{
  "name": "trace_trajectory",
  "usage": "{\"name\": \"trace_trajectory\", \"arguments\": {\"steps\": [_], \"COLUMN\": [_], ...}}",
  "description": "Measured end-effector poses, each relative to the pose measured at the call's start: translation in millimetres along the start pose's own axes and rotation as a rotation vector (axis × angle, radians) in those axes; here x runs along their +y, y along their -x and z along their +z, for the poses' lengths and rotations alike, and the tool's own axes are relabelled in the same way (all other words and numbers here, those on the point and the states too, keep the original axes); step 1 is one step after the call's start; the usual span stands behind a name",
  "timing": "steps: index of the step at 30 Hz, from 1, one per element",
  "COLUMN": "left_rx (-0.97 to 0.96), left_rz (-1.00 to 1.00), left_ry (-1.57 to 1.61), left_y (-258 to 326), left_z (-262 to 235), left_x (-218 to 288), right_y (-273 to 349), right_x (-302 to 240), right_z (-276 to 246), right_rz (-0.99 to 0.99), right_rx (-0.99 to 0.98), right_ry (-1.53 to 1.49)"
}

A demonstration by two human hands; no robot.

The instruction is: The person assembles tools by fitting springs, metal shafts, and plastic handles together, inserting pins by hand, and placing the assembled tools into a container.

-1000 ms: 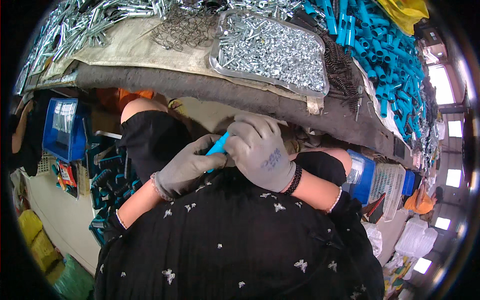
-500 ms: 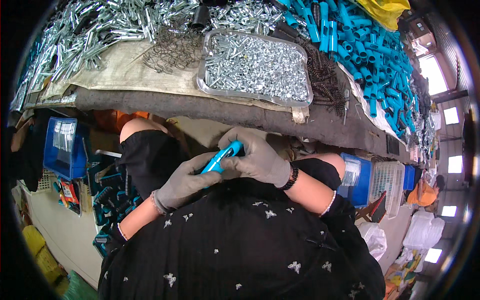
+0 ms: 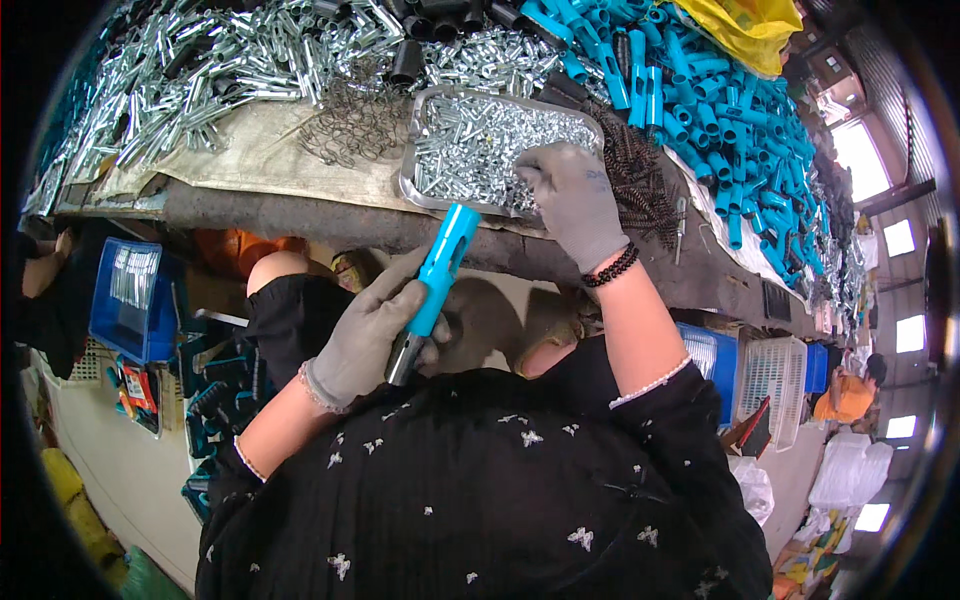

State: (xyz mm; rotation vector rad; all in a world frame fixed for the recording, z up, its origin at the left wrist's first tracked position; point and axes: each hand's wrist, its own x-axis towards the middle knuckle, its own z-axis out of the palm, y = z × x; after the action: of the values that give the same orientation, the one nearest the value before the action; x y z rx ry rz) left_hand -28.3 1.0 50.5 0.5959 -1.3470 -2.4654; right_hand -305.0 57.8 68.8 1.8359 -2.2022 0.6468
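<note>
The blue tube (image 3: 443, 262) is on the near side of the metal tray (image 3: 404, 182), grasped around its lower half by the gloved left hand (image 3: 365, 325). Its long axis slants: the blue end points toward the tray and a little rightward, the dark end (image 3: 403, 358) back from the tray toward the person. A slot runs along its right side. The gloved right hand (image 3: 572, 195) is over the tray's right front part, fingers curled at the small silver parts (image 3: 470, 150); whether they pinch one, I cannot tell. Just right of the tray lie dark springs (image 3: 645, 190), farther right a pile of loose turquoise tubes (image 3: 740, 140); left of it, tangled wire (image 3: 350, 130).
</note>
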Motion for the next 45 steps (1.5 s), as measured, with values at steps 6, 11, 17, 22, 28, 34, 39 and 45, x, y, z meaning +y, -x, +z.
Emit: {"name": "trace_trajectory", "arguments": {"steps": [6,11,17,22,28,34,39,45], "left_rx": [0.082,0.070,0.118,0.179,0.194,0.134,0.124,0.176], "left_rz": [0.008,0.016,0.157,0.334,0.194,0.276,0.241,0.500], "left_ry": [0.012,0.015,-0.217,-0.679,-0.528,-0.532,-0.501,-0.675], "left_y": [-8,-12,-12,-17,-12,-11,-9,-11], "left_z": [7,9,10,-4,4,7,8,4], "left_x": [0,-4,-12,-24,-23,-19,-17,-33], "right_y": [8,41,57,66,69,77,80,88], "right_x": [-17,-76,-91,-87,-85,-97,-94,-91], "right_z": [-29,-41,-16,1,7,1,0,13], "right_rz": [0.397,0.304,0.129,-0.072,-0.148,0.274,0.140,0.473], "right_rx": [-0.016,-0.176,-0.174,-0.025,-0.002,-0.037,0.092,-0.057], "right_ry": [-0.573,-0.851,-0.672,-0.548,-0.502,-0.823,-0.636,-1.345]}}
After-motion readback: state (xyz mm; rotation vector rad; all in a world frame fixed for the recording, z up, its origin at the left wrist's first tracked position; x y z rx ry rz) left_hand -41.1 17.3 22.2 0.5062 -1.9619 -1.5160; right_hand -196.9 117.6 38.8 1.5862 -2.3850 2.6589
